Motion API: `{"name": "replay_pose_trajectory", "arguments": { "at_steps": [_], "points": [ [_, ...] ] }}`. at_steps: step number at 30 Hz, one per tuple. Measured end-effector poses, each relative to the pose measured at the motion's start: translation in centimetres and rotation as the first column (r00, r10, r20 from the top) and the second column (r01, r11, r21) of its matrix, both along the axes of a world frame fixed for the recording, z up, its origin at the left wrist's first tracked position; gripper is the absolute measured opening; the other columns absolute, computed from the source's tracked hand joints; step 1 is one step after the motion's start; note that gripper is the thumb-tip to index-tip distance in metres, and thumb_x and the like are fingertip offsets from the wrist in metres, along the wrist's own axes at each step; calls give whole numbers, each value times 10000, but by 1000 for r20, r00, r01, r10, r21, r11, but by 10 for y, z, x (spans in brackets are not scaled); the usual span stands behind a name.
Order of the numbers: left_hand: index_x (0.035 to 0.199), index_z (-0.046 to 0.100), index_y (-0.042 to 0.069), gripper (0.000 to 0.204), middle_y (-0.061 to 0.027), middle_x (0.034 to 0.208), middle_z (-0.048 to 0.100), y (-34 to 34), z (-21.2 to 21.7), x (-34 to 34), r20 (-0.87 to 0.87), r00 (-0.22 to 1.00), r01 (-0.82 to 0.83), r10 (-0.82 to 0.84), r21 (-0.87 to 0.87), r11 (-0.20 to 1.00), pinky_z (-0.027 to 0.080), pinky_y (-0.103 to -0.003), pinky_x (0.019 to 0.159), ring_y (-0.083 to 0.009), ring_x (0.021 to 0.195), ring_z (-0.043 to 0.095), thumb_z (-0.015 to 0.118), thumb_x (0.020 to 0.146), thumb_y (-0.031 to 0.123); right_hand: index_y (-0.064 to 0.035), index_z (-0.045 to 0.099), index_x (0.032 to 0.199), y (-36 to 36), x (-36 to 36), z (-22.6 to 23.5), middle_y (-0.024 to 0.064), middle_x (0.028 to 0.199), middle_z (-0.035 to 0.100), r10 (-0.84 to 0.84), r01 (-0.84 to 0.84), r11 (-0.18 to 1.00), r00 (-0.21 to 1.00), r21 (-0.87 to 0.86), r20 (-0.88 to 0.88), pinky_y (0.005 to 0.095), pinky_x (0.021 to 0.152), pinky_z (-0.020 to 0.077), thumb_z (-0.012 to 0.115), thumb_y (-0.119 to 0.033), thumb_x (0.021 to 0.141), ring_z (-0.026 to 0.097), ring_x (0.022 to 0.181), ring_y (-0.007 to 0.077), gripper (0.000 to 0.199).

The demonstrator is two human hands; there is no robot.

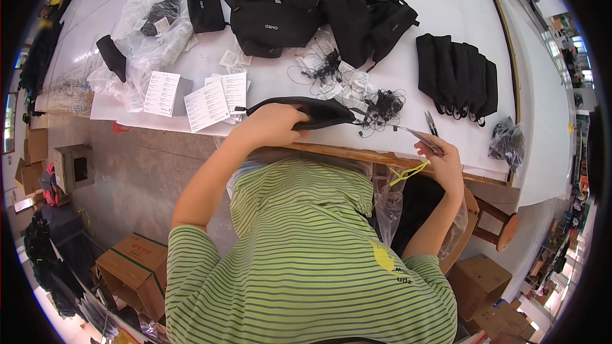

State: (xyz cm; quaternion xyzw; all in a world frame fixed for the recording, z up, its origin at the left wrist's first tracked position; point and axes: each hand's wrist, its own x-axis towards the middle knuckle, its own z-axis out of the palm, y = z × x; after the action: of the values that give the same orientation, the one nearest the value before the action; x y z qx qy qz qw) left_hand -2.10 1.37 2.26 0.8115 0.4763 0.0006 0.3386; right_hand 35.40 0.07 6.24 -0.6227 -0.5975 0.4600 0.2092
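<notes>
My left hand [273, 126] is closed on a black fabric pouch [328, 113] at the table's near edge, some of its fingers hidden in the pouch's dark fold. To the right, my right hand [444, 160] pinches a thin pale tag [426, 141], seen nearly edge-on. A thin cord seems to run from that tag toward the pouch's right end. Just beyond the right fingers lies a small pair of dark-handled snips [432, 123]. A tangle of black tag cords [386, 106] sits right of the pouch, beside loose white tags [345, 83].
Black pouches [274, 16] are heaped at the far side; several more stand in a row [456, 76] at right. Printed card stacks [217, 99] and clear plastic bags [137, 57] lie left. A small dark-filled bag [507, 143] rests by the right corner. Cartons [135, 271] stand behind me.
</notes>
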Motion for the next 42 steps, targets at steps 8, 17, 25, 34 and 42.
{"name": "replay_pose_trajectory", "arguments": {
  "at_steps": [8, 17, 25, 34, 42],
  "points": [
    [1367, 431, 135, 582, -175, 866, 640, 17, 32, 26, -54, 997, 51, -55, -80, 996, 484, -428, 768, -336, 854, 621, 600, 816, 219, 5, 655, 945, 7, -31, -34, 84, 846, 678, -166, 339, 921, 785, 190, -596, 245, 623, 446, 624, -117, 887, 590, 687, 123, 139],
    [1174, 582, 25, 335, -156, 1228, 544, -5, 20, 28, 14, 999, 31, -32, 87, 996, 475, -436, 844, -352, 961, 598, 546, 855, 121, -96, 568, 969, 31, -111, -52, 52, 960, 619, -350, 267, 907, 50, -325, -935, 293, 829, 435, 517, -252, 959, 556, 908, 149, 164],
    [1078, 599, -18, 261, -169, 1317, 488, -10, 56, 10, 64, 996, -61, 60, 19, 998, 454, -436, 859, -377, 983, 579, 542, 869, 127, -79, 526, 1205, -17, -121, -61, 80, 1201, 558, 26, 68, 986, 839, 153, -544, 343, 986, 364, 611, -230, 876, 496, 1147, 194, 372],
    [1117, 614, -1, 290, -158, 1368, 450, -9, 62, 4, 96, 992, -74, 80, -67, 995, 446, -451, 889, -385, 1017, 572, 527, 878, 139, -6, 571, 1101, -36, -135, -73, 95, 1165, 564, 214, -156, 935, 964, 319, -155, 327, 935, 426, 711, -143, 792, 553, 1059, 217, 366],
    [1117, 610, 5, 286, -128, 1369, 457, -13, 63, -3, 161, 980, -104, 117, -84, 991, 449, -437, 887, -381, 1019, 569, 532, 880, 144, -38, 527, 1129, -28, -130, -54, 179, 1291, 528, -349, 13, 924, 437, -382, -829, 365, 888, 500, 641, -85, 799, 619, 1025, 228, 352]
  ]
}}
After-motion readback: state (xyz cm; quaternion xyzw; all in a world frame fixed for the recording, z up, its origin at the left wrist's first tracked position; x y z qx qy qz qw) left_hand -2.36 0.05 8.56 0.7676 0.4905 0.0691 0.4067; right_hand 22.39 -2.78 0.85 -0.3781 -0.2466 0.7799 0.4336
